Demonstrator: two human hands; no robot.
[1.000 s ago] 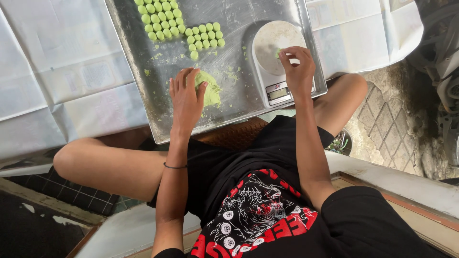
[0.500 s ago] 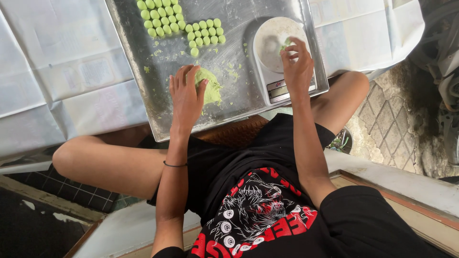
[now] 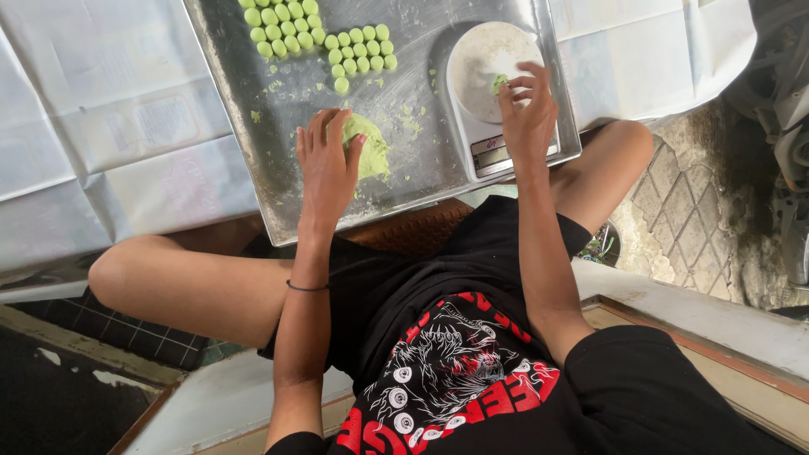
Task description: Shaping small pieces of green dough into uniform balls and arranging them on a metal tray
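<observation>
well, from here i see my left hand (image 3: 324,164) laid flat over the dough lump (image 3: 368,145) near the front of the metal tray (image 3: 278,160), fingers loose and spread, pressing rather than gripping. my right hand (image 3: 527,109) hovers over the scale (image 3: 489,72), fingers pinched on a small green bit (image 3: 500,82) just above the white pan. the dough looks soft, light and tacky, i'd judge: it smears, leaves crumbs on the metal, and would deform under any firm squeeze. best taken by pinching off from the lump's free right edge, or scooped from beneath. the rolled balls (image 3: 324,38) sit in tidy rows at the tray's far side, well apart from the lump, and would dent if bumped. open room lies between lump and scale, and left of the lump. the tray's raised rim runs close to my knees; the scale sits hard against the right rim, so little slack there.
</observation>
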